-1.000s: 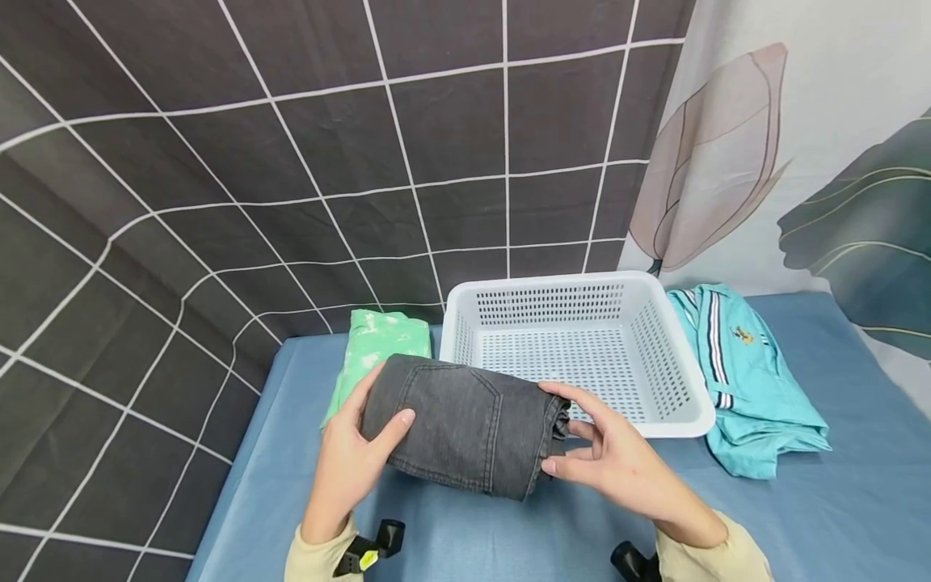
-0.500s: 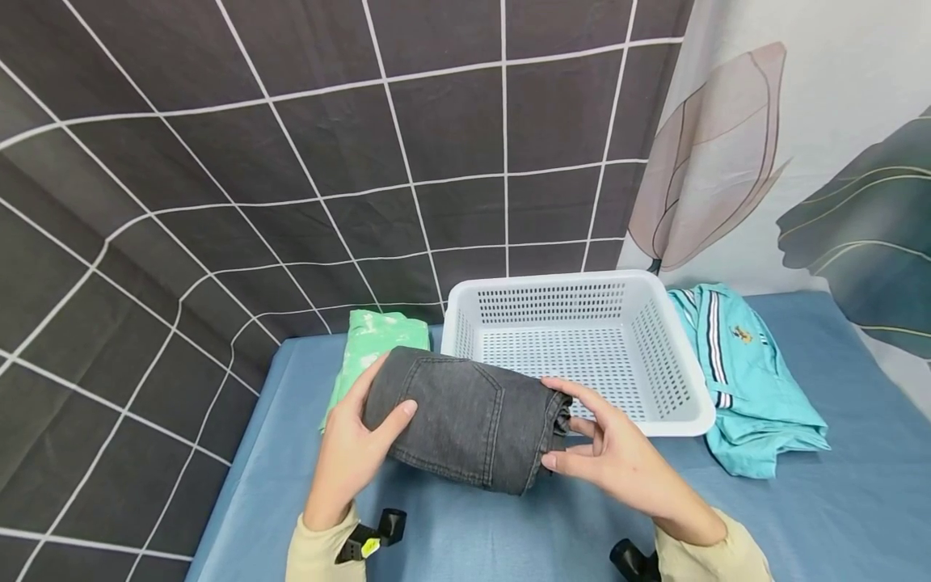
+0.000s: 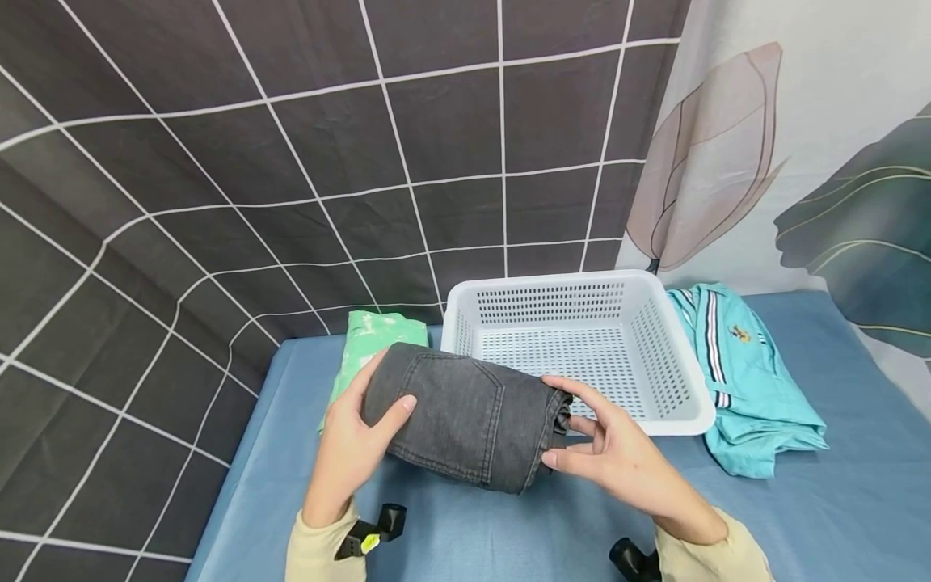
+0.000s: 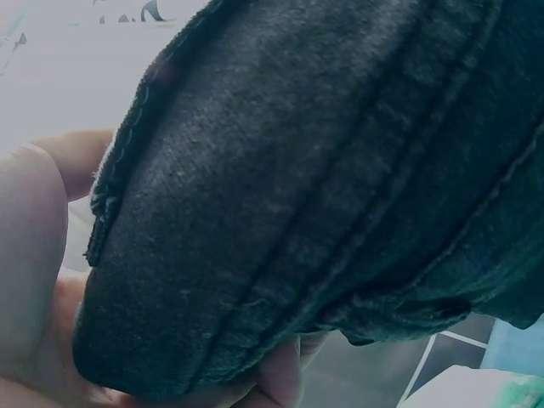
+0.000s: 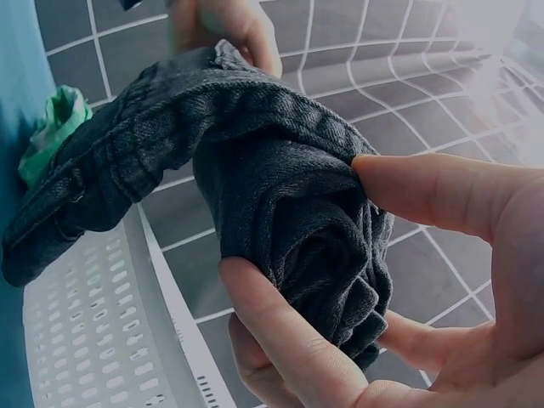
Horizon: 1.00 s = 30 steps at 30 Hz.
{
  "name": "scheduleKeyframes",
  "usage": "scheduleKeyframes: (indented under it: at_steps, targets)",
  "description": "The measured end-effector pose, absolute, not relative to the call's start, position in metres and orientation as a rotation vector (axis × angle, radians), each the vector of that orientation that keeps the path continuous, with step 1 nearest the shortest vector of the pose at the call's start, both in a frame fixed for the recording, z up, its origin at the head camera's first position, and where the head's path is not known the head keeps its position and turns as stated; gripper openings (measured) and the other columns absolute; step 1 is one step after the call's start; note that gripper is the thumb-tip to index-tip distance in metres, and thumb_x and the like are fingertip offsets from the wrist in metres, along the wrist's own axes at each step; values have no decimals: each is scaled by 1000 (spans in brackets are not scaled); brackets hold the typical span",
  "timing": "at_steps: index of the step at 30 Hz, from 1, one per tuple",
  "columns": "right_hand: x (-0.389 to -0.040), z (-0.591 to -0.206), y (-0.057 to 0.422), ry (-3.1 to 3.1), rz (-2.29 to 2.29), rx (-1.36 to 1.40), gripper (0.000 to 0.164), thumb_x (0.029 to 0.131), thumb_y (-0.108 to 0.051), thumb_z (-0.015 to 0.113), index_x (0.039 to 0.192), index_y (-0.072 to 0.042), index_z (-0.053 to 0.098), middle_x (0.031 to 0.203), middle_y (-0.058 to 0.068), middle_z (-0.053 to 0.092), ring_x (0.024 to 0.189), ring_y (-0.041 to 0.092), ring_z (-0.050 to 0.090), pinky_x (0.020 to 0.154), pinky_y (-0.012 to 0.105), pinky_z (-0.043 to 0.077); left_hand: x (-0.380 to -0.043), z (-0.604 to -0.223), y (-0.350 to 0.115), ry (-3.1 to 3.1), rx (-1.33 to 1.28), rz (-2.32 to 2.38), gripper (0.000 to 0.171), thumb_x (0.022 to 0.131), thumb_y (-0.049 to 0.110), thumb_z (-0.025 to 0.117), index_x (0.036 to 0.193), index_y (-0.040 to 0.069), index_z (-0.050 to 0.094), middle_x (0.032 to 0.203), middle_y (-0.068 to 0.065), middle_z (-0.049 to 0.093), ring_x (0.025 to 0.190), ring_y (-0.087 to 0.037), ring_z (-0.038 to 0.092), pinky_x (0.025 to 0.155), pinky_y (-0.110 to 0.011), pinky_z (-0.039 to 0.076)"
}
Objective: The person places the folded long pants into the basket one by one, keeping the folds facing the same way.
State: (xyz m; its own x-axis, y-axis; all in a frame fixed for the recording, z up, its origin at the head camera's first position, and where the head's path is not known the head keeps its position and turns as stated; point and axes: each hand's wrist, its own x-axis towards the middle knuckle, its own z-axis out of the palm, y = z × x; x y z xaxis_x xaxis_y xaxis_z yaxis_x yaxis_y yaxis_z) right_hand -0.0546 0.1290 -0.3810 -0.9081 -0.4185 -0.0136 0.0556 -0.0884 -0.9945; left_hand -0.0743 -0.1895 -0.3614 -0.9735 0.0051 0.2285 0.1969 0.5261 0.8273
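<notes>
A bundle of dark grey jeans [image 3: 458, 420], folded and rolled, is held up between both hands in the head view, with a stitched pocket facing up. At its left end my left hand [image 3: 349, 457] grips it, thumb on top and the other fingers underneath. My right hand [image 3: 618, 461] pinches the right end between thumb and fingers. The right wrist view shows the rolled layers of the jeans [image 5: 297, 212] between the fingertips, with a waistband-like strip curving off to the side. In the left wrist view the jeans [image 4: 255, 187] cover much of that hand.
Behind the jeans stands a white perforated basket [image 3: 655, 428] with nothing in it. A folded green garment [image 3: 378, 331] lies to its left, partly hidden. Turquoise clothing [image 3: 756, 388] with striped trim lies on its right. All rest on a blue-covered surface [image 3: 865, 501] against a gridded curtain [image 3: 451, 129].
Both hands keep their hold on the jeans. The left end of the bundle has risen slightly in the head view; the basket and other clothes stay put.
</notes>
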Motion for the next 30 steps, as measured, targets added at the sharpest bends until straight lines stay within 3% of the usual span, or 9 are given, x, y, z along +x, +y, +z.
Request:
scheduleKeyframes:
  at_steps: [10,19,30]
  targets:
    - [-55,-376,130,1799,-2121,-427,80,87,4,74,155,-9,33,160,20,18,102,31,70,84,36,58,-75,-352,-188,-2557,-181,-1390,61,92,30,75,149,30,50,144,2,56,130,-21,53,104,-48,41]
    - [-56,-375,133,1865,-2100,-446,79,86,3,75,154,-11,36,158,13,28,121,22,61,84,39,58,-76,-342,-186,-2541,-191,-1369,61,91,30,75,147,29,52,141,2,58,126,-19,56,101,-47,43]
    - [-57,-371,133,1839,-2125,-501,78,87,5,73,154,-8,35,155,16,32,122,23,61,84,37,58,-75,-331,-187,-2534,-188,-1329,60,91,30,76,146,31,54,139,4,60,123,-14,57,99,-35,44]
